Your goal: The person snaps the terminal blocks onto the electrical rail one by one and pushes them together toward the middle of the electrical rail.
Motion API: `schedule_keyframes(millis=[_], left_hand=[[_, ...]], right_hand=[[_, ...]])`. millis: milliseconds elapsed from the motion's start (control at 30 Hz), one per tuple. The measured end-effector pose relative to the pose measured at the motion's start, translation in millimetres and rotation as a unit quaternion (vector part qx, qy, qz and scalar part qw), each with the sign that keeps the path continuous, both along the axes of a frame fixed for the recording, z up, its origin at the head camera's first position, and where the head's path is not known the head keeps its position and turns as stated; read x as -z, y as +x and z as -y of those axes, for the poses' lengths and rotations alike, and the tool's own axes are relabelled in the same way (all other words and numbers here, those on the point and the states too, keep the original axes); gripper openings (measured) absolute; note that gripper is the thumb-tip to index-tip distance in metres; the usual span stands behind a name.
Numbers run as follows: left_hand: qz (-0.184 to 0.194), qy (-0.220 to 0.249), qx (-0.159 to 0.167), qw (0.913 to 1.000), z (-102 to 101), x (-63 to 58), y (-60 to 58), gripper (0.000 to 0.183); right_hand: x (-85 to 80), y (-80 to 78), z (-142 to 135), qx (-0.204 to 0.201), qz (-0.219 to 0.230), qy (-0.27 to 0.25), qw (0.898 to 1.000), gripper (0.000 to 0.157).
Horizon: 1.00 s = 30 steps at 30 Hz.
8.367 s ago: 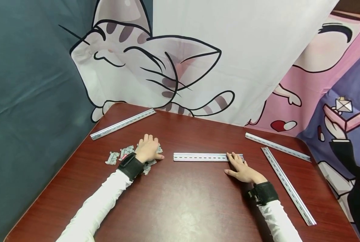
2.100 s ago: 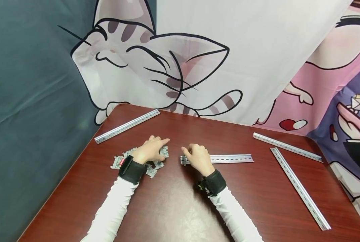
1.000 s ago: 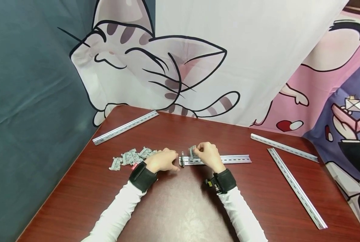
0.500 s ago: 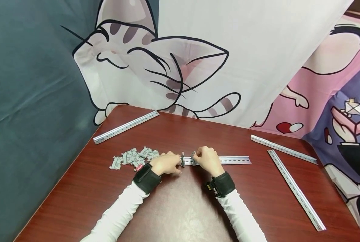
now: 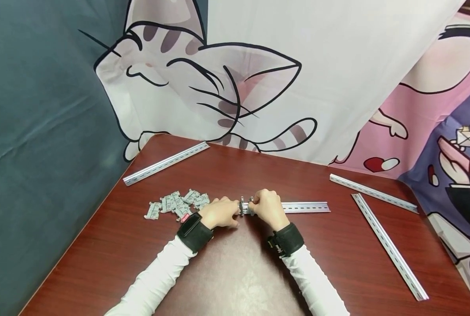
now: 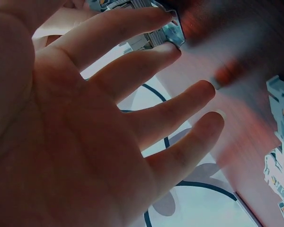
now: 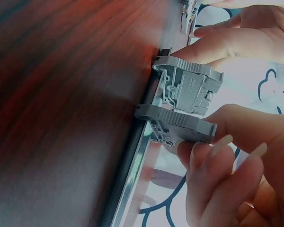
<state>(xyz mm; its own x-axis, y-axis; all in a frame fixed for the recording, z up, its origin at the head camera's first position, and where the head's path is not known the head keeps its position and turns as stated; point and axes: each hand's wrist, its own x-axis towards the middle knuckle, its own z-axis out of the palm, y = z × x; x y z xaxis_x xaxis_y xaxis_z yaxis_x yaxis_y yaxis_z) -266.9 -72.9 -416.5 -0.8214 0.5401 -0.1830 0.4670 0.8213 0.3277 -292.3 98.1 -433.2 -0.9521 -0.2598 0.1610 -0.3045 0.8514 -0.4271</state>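
Grey plastic terminal block (image 7: pixel 176 122), pinched by the right hand (image 5: pixel 269 210), has been lowered onto the central slotted silver rail (image 5: pixel 306 207); gap to the other grey plastic block (image 7: pixel 191 92) narrowed, seating unconfirmed. Left hand (image 5: pixel 220 213) straight-fingered, two tips placed against rail's end.

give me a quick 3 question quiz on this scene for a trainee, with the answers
1. Multiple choice: in the head view, on which side of the right hand do the loose grey modules lie?
a) left
b) right
c) directly beneath it

2. True or false: the right hand is pinching a rail.

3. Count: how many metal rails lie on the table, including the one being worked on?

Key:
1. a
2. False; it pinches a grey module.
3. Four
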Motion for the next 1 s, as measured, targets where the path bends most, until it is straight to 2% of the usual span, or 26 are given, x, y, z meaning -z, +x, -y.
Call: schedule_keyframes(millis=[233, 467, 667, 867, 1000], left_hand=[[0.007, -0.001, -0.019, 0.9998, 2, 2.3, -0.4, 0.020], [0.005, 0.000, -0.016, 0.9999, 0, 1.8, -0.8, 0.021], [0.006, 0.002, -0.021, 0.9998, -2, 2.3, 1.0, 0.019], [0.003, 0.009, -0.023, 0.9997, 0, 3.8, 3.7, 0.020], [0.009, 0.015, -0.024, 0.9996, 2, 3.4, 0.4, 0.020]], right_hand=[[-0.4, -4.3, 6, -0.003, 0.013, 0.005, 1.000, 0.035], [-4.8, -8.5, 9, -0.004, 0.050, 0.024, 0.998, 0.044], [-7.3, -7.2, 9, 0.023, 0.107, 0.032, 0.993, 0.039], [-5.6, -7.0, 13, 0.032, 0.122, 0.028, 0.992, 0.031], [-5.8, -10.1, 12, 0.041, 0.145, 0.011, 0.988, 0.029]])
